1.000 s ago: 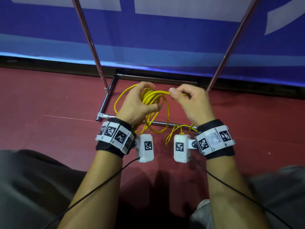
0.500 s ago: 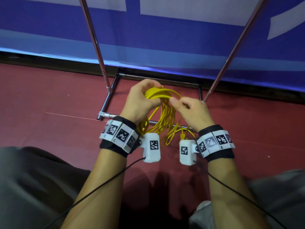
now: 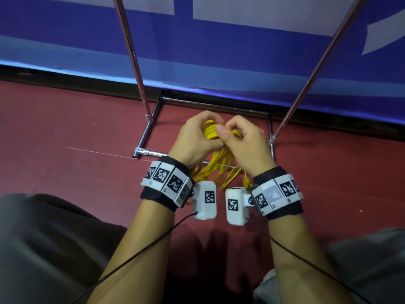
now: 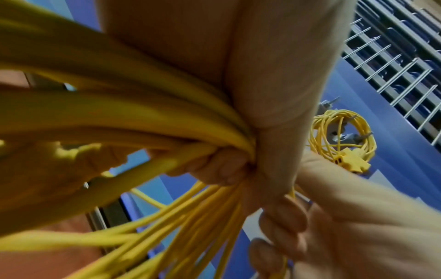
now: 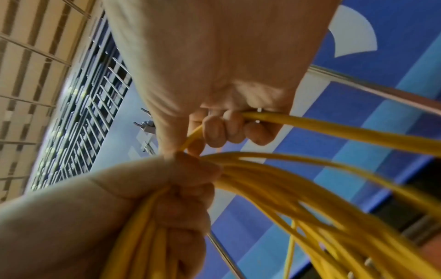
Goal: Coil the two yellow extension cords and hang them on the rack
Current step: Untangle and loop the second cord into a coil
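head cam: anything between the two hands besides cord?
No. Left hand and right hand nearly touch; only the bunched loops of the thin yellow extension cord show between them in the head view.

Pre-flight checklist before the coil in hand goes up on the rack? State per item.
1. Left hand grips the bundled loops of the yellow cord: ok.
2. Right hand holds a single strand of that cord beside the bundle: ok.
3. All slack gathered: not ok, loops and a tail hang below the wrists.
4. Loose end or plug secured: cannot tell, the end is blurred.
5. Other coiled cord already hanging on a hook: ok, seen from the left wrist view.
6. Free hook on the rack for this coil: cannot tell, the rack top is out of the head view.
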### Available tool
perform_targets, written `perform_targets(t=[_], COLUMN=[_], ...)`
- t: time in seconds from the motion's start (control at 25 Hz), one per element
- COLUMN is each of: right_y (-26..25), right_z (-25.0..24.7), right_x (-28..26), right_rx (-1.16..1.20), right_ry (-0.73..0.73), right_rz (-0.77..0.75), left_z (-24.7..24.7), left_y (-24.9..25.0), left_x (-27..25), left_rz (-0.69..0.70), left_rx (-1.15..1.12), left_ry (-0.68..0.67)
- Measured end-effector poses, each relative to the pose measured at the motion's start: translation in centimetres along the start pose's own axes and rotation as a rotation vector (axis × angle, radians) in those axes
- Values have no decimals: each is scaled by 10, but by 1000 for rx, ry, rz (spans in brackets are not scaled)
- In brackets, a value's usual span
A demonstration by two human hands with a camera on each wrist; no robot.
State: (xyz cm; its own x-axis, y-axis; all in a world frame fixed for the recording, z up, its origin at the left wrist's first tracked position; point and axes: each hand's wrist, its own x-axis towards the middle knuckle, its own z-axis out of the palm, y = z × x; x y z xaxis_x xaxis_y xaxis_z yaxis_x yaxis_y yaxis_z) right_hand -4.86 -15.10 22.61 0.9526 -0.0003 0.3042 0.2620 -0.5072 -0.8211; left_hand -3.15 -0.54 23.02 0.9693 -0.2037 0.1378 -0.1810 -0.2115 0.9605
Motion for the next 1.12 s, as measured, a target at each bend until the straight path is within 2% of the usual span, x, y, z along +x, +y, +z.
perform_targets(t=[0.12,0.2,0.32,0.4,0.52,0.72,0.76,0.84,0.96,1.04,1.12], right_y=[27,40,34,20,11,31,36,41,36,36,47], right_z=[-13,-28,-34,-32,-25,-40,-46,-48,-33,-22,-17], right_x=[-3,-4,0,2,1,7,9,9,6,4,-1], right_rx=[-162,-141,-3,42,0,11,2,45,39,-40,-130], right_ry=[-51,-28,77,68,54,404,392,269,147,119,37], right_rz=[115,161,79,20,-13,93,111,119,74,51,96], left_z=[-9,-19,-27,-24,-19,-15,-14,-12,-12,-14,-20], left_y=[3,3,4,3,4,-1,-2,-2,2,7,8], left_x=[2,5,4,2,2,-1,-1,-1,1,2,2], left_rz=[-47,-63,-68,-68,-94,-147,-143,-118,-108,-122,-158], left_rx=[-136,-140,-58,35,78,41,45,51,60,-27,-142], left_ry=[138,189,97,14,0,-12,-9,8,44,85,170])
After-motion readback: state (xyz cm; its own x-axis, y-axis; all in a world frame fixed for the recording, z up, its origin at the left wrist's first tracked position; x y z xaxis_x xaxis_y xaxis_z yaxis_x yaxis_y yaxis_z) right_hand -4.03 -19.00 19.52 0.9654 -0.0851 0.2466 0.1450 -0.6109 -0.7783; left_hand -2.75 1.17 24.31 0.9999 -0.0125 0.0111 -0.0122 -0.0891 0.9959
